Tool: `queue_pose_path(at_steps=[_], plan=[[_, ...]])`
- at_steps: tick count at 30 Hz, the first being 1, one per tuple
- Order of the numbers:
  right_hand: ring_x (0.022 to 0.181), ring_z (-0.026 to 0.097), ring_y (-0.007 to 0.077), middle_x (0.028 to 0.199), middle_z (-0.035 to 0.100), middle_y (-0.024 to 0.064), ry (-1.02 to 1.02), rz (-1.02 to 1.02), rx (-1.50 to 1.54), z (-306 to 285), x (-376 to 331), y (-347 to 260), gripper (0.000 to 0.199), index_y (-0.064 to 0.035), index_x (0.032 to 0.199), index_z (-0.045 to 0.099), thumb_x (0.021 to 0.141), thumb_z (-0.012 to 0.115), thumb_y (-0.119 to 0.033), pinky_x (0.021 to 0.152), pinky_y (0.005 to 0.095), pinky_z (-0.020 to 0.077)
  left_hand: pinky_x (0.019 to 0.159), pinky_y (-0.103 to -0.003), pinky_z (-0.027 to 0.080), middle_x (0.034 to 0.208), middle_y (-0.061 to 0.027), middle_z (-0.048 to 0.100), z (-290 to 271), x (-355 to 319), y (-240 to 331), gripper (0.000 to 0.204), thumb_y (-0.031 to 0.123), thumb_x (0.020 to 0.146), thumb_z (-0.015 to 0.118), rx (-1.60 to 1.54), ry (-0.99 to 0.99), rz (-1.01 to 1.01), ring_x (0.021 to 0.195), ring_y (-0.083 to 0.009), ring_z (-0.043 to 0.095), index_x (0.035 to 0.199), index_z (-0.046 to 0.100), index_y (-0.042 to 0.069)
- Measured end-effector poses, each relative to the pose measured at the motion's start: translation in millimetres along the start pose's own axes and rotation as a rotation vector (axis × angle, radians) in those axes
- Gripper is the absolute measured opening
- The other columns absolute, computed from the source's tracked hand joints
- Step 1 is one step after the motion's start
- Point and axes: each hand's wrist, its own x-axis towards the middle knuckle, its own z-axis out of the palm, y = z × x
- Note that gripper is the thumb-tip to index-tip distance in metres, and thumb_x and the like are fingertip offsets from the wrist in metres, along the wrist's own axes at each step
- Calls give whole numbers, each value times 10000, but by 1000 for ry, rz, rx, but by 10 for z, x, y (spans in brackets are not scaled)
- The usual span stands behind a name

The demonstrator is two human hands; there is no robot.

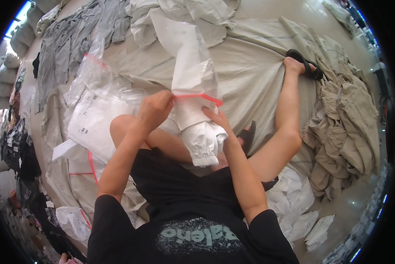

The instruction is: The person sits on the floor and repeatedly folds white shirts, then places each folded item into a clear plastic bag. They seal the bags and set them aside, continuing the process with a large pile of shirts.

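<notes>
A clear plastic bag (191,75) with a red strip along its opening stretches away from me above my lap. Part of a folded white garment (202,141) with a gathered elastic edge sticks out of the opening toward me; its upper part lies within the bag. My left hand (158,108) is closed on the bag's left edge, by the end of the red strip. On the other side, my right hand (217,119) grips the garment just below the strip, its thumb on top and its other fingers partly hidden behind the cloth.
A stack of clear plastic bags (94,116) lies to my left. Grey garments (78,39) are spread at the far left, and a heap of beige garments (342,127) lies to the right. Packed white bundles (289,193) sit beside my right thigh. A pale cloth sheet (254,66) covers the floor.
</notes>
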Motion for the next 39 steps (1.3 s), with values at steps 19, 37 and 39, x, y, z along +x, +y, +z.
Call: queue_pose_path(at_steps=[19, 37, 39], plan=[[1112, 709, 256, 1235, 757, 122, 390, -602, -457, 54, 64, -158, 515, 55, 1341, 662, 997, 823, -293, 966, 390, 556, 721, -419, 600, 933, -206, 778, 666, -765, 468, 145, 49, 944, 789, -505, 32, -375, 851, -351, 791, 950, 657, -11], [1123, 706, 510, 1165, 743, 330, 644, -574, -1309, -9, 338, -354, 767, 47, 1542, 502, 946, 777, -349, 988, 538, 550, 637, -446, 530, 827, -125, 649, 940, -363, 721, 313, 76, 913, 779, -224, 28, -470, 706, -321, 681, 1146, 579, 14], [1123, 709, 510, 1154, 745, 337, 660, -550, -1334, -68, 417, -353, 851, 49, 1591, 434, 938, 783, -369, 986, 536, 548, 661, -445, 527, 817, -108, 614, 976, -358, 900, 231, 55, 900, 751, -192, 25, -28, 739, -311, 663, 1066, 591, 37]])
